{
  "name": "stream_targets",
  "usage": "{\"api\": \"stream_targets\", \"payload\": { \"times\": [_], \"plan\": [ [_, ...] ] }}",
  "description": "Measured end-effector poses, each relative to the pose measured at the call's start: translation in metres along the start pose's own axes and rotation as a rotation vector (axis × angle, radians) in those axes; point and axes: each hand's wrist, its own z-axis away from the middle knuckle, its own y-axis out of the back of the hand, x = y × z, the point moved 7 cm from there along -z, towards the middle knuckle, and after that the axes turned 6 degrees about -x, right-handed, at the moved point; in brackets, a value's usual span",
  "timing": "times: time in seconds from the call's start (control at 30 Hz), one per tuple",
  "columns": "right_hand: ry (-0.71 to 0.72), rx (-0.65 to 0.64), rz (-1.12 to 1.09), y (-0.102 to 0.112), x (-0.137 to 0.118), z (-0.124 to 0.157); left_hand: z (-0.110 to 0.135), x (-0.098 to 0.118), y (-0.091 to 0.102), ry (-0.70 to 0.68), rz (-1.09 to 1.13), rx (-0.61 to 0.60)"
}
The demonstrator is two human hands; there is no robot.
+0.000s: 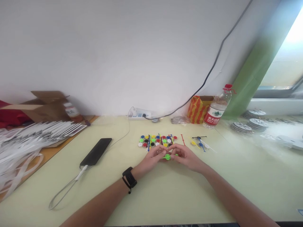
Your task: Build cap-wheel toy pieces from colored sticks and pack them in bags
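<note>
Both my hands meet over the pale yellow table (165, 195). My left hand (151, 159), with a black band on its wrist, and my right hand (187, 157) pinch a small green round piece (167, 156) between their fingertips. Just beyond them lies a cluster of several small coloured round pieces (157, 141) in blue, green, red, yellow, white and black, with thin coloured sticks among them. To the right of the cluster lie a red stick (182, 139) and a few more loose pieces and sticks (200, 143).
A black phone (96, 151) on a white cable lies at the left. Stacked white sheets (30, 138) and a cardboard box (44, 105) fill the far left. A power strip (139, 115), an orange striped bag (197, 109), a water bottle (216, 108) and stacked discs (248, 124) stand behind.
</note>
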Motion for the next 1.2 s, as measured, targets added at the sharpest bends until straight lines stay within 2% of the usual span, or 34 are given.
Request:
{"api": "stream_targets", "payload": {
  "times": [0.27,0.5,0.7,1.0,1.2],
  "plan": [
    [0.017,0.017,-0.048,0.002,-0.002,0.000,0.003,-0.002,-0.001,0.110,0.158,-0.043],
    [0.019,0.129,0.145,0.009,0.007,-0.001,-0.001,-0.005,0.006,0.032,-0.001,0.028],
    [0.065,0.190,0.281,0.013,0.005,0.000,-0.001,-0.008,0.011,0.015,-0.019,0.061],
    [0.016,0.156,0.065,0.008,0.008,0.002,-0.004,-0.006,0.022,-0.013,-0.001,0.162],
    [0.020,0.136,-0.041,0.012,0.003,0.002,-0.003,-0.008,0.022,-0.019,0.006,0.164]
  ]
}}
